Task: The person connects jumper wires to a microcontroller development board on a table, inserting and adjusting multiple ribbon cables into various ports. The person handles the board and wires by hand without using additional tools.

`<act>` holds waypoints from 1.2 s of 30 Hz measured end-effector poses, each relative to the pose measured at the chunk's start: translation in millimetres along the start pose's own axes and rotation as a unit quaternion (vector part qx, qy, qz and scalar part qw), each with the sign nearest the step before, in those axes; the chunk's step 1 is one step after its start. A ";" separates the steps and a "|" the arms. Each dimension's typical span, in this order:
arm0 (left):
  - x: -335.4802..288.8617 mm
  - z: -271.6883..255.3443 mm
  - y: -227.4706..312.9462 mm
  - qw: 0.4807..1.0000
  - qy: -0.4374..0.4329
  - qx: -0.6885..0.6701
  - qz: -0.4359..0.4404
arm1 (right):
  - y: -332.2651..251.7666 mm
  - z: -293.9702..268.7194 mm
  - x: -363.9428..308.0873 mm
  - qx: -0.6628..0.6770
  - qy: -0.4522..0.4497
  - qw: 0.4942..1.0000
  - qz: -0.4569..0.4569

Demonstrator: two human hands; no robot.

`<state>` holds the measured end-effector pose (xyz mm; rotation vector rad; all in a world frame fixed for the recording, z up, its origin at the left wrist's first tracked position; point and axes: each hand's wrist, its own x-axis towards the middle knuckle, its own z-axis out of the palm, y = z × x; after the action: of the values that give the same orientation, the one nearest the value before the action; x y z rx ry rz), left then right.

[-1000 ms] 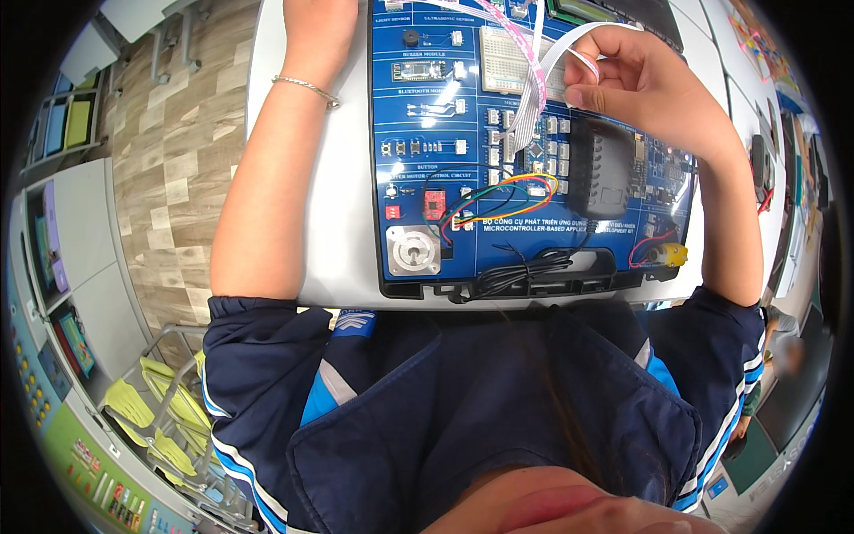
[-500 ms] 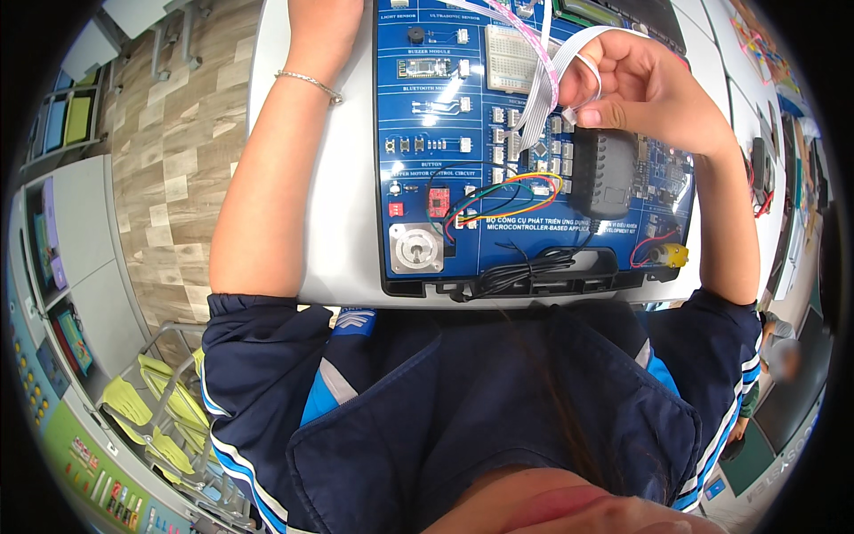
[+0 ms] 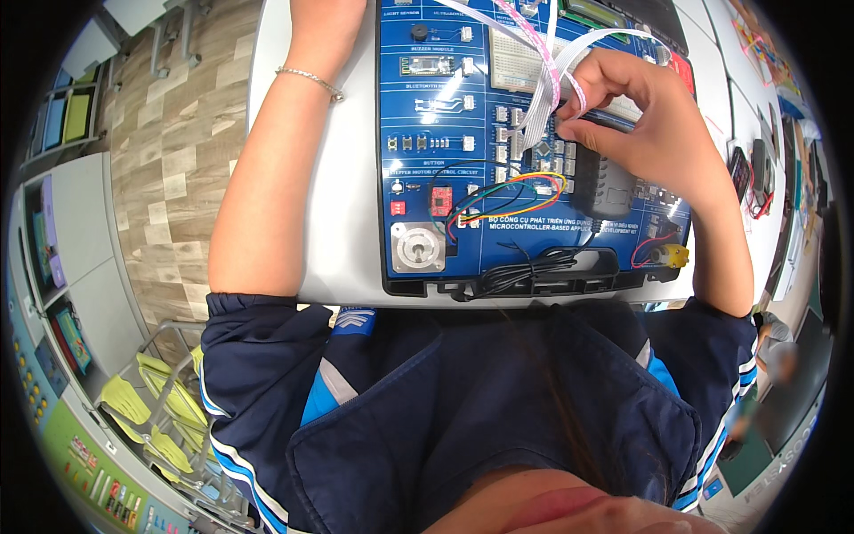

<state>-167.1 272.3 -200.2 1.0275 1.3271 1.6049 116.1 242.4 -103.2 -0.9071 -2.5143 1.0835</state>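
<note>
My right hand (image 3: 654,111) is over the blue microcontroller training board (image 3: 436,289), thumb and index finger pinched at the end of a thin pink-and-white cable (image 3: 576,92). The fingertips are beside the rows of small white sockets (image 3: 514,147) in the board's middle; the cable's tip is hidden. A white ribbon cable (image 3: 536,123) comes down into the sockets just left of these fingers. Under the right palm lies a black power adapter (image 3: 603,187). My left hand (image 3: 331,11) is cut off by the top edge, beside the board's upper left corner, its fingers out of sight.
A white breadboard (image 3: 514,64) sits behind the sockets. Coloured jumper wires (image 3: 511,191) arch above a stepper motor (image 3: 418,247). A bundled black cord (image 3: 525,274) lies at the near edge. Other electronics (image 3: 761,173) lie on the white table to the right.
My right hand has shifted slightly down, its fingertips now close to the sockets. The white connector seen in its pinch is now hidden. The white ribbon's loop now spreads farther right behind the hand.
</note>
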 end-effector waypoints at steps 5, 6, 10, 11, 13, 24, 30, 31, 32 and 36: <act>-0.4 0.0 2.1 1.000 0.003 0.022 0.007 | -5.8 4.8 -3.0 -0.033 0.042 0.998 0.016; -0.3 -0.2 1.9 1.000 0.000 0.019 0.008 | -6.6 5.9 -2.9 -0.038 0.040 0.998 0.015; -2.2 1.6 5.3 1.000 -0.003 0.011 -0.006 | -17.4 7.0 -2.1 -0.072 0.021 0.995 0.063; -2.0 1.3 4.6 1.000 -0.004 0.006 -0.004 | -20.4 6.6 -1.1 -0.082 0.013 0.993 0.087; -1.2 1.5 2.5 1.000 -0.008 -0.004 0.001 | -20.7 6.8 2.1 -0.098 0.001 0.991 0.092; 3.5 -4.6 -5.3 1.000 -0.001 0.022 0.015 | 3.1 -1.9 -18.3 -0.048 0.060 0.997 -0.025; 9.6 -8.6 -7.3 0.977 -0.130 0.045 0.161 | 22.1 -57.6 -98.4 -0.074 0.202 0.969 0.121; 10.9 -11.4 -6.5 0.960 -0.170 0.069 0.210 | 33.6 -65.4 -115.0 -0.093 0.231 0.958 0.143; 7.6 -12.0 -4.5 0.950 -0.199 0.102 0.218 | 46.2 -69.8 -130.3 -0.104 0.277 0.939 0.176; 6.8 -11.7 -5.2 0.955 -0.141 0.112 0.234 | 82.2 -77.8 -174.0 -0.170 0.355 0.869 0.301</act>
<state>-180.1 275.4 -206.1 1.7454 1.1388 1.5796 322.3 219.2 -107.2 -1.8614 -1.8352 0.2846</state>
